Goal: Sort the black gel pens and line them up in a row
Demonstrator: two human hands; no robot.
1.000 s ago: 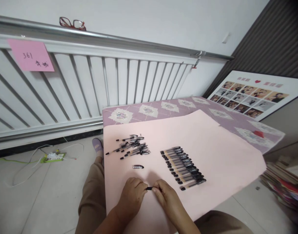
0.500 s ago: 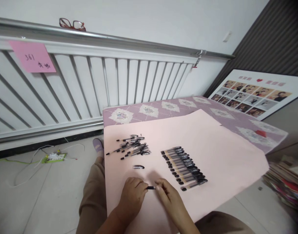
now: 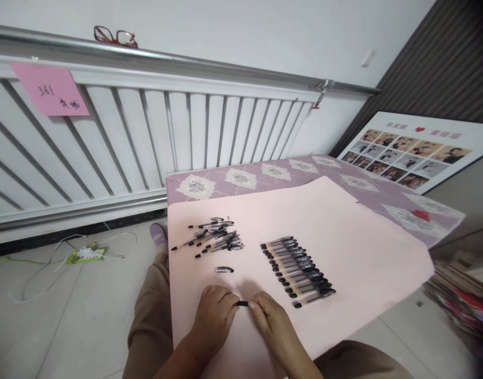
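Note:
Between my two hands runs a pen point(image 3: 243, 303), of which only a short black stretch shows. My left hand point(image 3: 215, 313) is closed on its left part, and my right hand point(image 3: 270, 318) pinches its right end. Just beyond my left hand a loose pen cap point(image 3: 224, 269) lies on the pink sheet point(image 3: 304, 216). Farther back on the left is a jumbled pile of pens and caps point(image 3: 215, 237). To the right of my hands, capped pens point(image 3: 300, 268) lie side by side in a slanting row.
The sheet covers much of a table with a patterned purple cloth point(image 3: 260, 176). A white radiator point(image 3: 213, 126) stands behind it. A framed photo board point(image 3: 407, 150) leans at the right, near stacked papers point(image 3: 462, 295). A power strip point(image 3: 87, 255) lies on the floor at left.
My right-hand fingers have closed more tightly around the right end of the pen. My left hand holds nearly the same place; the pile and row are unchanged.

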